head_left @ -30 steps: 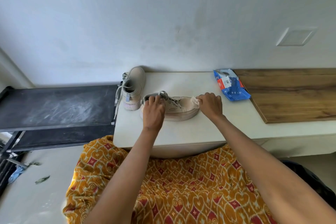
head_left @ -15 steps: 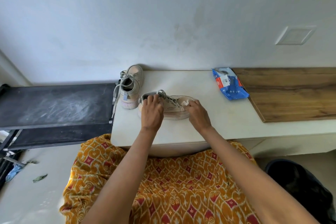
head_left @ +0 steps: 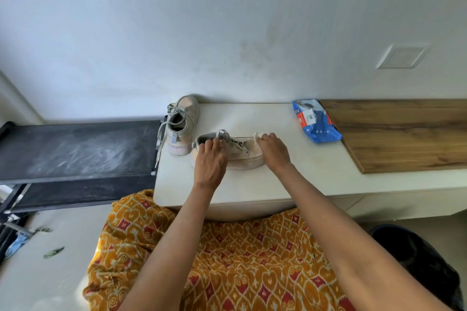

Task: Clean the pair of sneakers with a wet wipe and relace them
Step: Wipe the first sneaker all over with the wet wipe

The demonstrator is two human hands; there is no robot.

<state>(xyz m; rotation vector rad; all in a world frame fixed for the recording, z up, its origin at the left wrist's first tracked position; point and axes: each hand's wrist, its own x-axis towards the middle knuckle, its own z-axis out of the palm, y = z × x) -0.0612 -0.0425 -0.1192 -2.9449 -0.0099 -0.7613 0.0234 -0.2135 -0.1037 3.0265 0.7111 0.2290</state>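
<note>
A beige sneaker (head_left: 240, 153) lies on the white counter (head_left: 252, 184), toe pointing right, grey laces threaded. My left hand (head_left: 211, 159) grips its collar at the heel end. My right hand (head_left: 274, 150) holds a white wet wipe (head_left: 257, 136) against the toe; only a corner of the wipe shows above the fingers. The second beige sneaker (head_left: 183, 124) stands at the counter's back left corner, heel toward me, its laces hanging loose over the edge.
A blue wet wipe pack (head_left: 314, 121) lies at the back right, next to a wooden board (head_left: 404, 134). A black rack (head_left: 75, 149) stands left of the counter. A dark bin (head_left: 417, 260) sits low on the right. My patterned orange garment fills the foreground.
My right hand with the wipe slid left along the sneaker's upper, then back to the toe. My left hand stayed on the heel collar.
</note>
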